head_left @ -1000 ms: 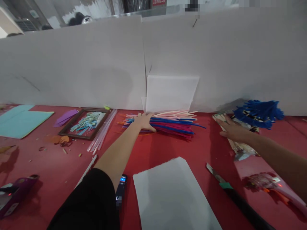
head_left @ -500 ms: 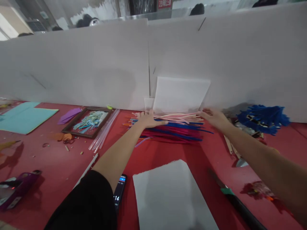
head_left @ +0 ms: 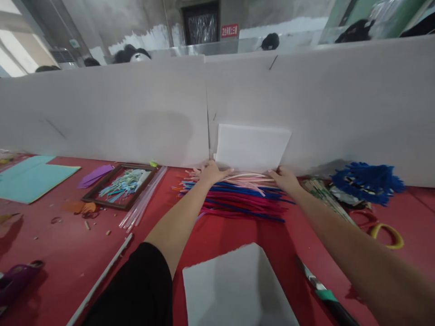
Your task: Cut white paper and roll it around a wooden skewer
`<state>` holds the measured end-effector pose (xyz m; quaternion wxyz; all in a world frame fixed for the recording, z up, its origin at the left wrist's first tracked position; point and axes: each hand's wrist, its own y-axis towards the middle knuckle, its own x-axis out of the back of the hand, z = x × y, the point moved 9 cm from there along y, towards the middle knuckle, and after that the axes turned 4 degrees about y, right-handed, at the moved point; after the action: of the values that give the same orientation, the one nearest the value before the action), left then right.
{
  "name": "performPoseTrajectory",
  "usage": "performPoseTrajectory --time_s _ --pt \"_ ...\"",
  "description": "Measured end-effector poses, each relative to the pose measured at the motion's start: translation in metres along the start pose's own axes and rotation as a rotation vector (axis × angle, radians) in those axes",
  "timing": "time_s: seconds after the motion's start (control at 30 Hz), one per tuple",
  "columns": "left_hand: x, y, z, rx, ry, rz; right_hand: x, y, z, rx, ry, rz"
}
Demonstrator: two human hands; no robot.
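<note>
A pile of fuzzy pipe cleaners (head_left: 241,199) in pink, blue and red lies crosswise on the table. Over its left end rests my left hand (head_left: 212,173), thumb stretched to the right and fingers reaching to the back edge. My right hand (head_left: 286,180) is at the pile's right back end, thumb apart and pointing left across the pink stems. Its fingertips are near the lower right corner of some white paper (head_left: 253,147), which leans on the upright board behind the pile. Both hands look open; some fingertips are hidden.
A large white sheet (head_left: 234,290) lies in front, with a green-banded knife (head_left: 324,290) to its right. Yellow-handled scissors (head_left: 390,235) and a blue fuzzy piece (head_left: 369,181) are further right. On the left are clear sticks (head_left: 144,197) and a brown frame (head_left: 98,194). A grey board (head_left: 152,108) closes the back.
My right hand has moved left onto the pile's right back end. My left hand has shifted back slightly. Pink stems lie differently, and the view has tilted up.
</note>
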<state>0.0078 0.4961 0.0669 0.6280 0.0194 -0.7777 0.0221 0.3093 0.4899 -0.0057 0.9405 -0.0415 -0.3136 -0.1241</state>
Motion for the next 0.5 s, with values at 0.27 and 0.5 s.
performPoseTrajectory --time_s 0.27,0.5 --pt "0.001 -0.01 -0.029 0.016 0.043 -0.14 0.011 0.012 -0.027 0.013 0.089 0.051" --pt "0.026 -0.021 -0.039 -0.13 0.094 -0.457 0.031 0.02 -0.048 0.079 0.118 0.016"
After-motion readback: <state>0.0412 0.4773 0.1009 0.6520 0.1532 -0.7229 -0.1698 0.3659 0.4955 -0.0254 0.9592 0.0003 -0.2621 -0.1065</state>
